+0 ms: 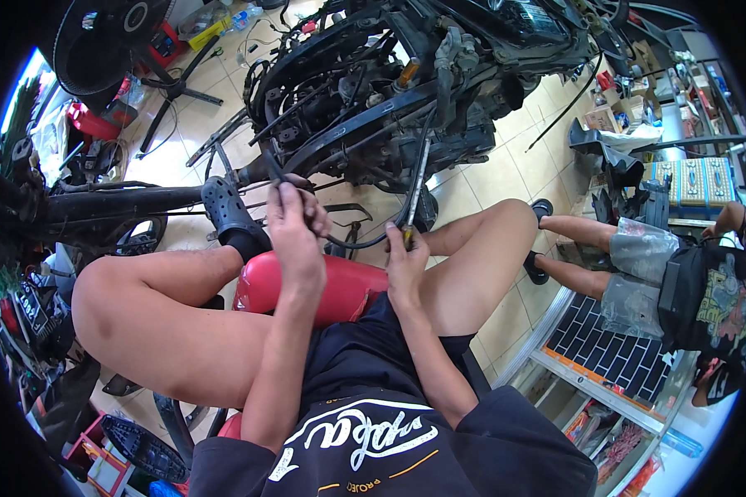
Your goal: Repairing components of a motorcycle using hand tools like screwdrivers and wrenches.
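Note:
My left hand [297, 234] is closed, with its fingers pinched round one part of a thin black cable [361, 246]. The cable sags in a curve between my two hands, and a length of it rises beside the motorcycle. My right hand [406, 263] is closed round the yellow handle of a screwdriver [420, 184], its long silver shaft pointing up and away. The cable also passes at the fingers of this hand. Just beyond both hands stands a stripped motorcycle [340, 132] with bare frame, wiring and engine exposed.
Between my legs is a red padded seat [340, 286]. A black fan [99, 50] stands at the far left. Another person [704, 282] sits at the right, near a metal-framed glass cabinet [613, 348]. Motorcycle parts [37, 315] crowd the left side.

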Tool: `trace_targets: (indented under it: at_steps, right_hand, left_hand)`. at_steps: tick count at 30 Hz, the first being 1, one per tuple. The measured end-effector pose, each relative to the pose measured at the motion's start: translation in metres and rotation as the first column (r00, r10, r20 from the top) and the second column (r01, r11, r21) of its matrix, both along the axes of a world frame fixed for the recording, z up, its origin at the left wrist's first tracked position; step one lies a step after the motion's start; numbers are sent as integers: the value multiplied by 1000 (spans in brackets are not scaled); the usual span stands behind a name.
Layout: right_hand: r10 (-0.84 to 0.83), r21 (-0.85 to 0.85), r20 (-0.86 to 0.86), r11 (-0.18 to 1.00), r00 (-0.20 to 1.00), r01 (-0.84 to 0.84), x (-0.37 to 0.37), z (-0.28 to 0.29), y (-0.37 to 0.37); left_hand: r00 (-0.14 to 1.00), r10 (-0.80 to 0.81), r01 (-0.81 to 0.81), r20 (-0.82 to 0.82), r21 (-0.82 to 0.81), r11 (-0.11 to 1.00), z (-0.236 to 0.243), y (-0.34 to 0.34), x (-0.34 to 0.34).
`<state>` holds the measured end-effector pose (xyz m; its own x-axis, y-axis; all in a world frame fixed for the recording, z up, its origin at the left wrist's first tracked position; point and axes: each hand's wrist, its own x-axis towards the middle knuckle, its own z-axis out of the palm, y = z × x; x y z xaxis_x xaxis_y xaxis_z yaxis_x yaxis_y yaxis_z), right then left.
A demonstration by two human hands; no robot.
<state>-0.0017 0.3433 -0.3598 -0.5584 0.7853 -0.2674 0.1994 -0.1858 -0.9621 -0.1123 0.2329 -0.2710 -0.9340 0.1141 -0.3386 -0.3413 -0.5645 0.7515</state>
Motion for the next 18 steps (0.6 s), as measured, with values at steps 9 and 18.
trace_targets:
  at_steps: [9,18]
  right_hand:
    - [-51,193,219,981,974,8,12,7,62]
    - [-62,203,61,978,996,48,5,46,79]
  left_hand:
    - [939,-339,340,55,-11,940,-23,49,35]
    - [910,-396,381,124,131,915,-22,50,-3]
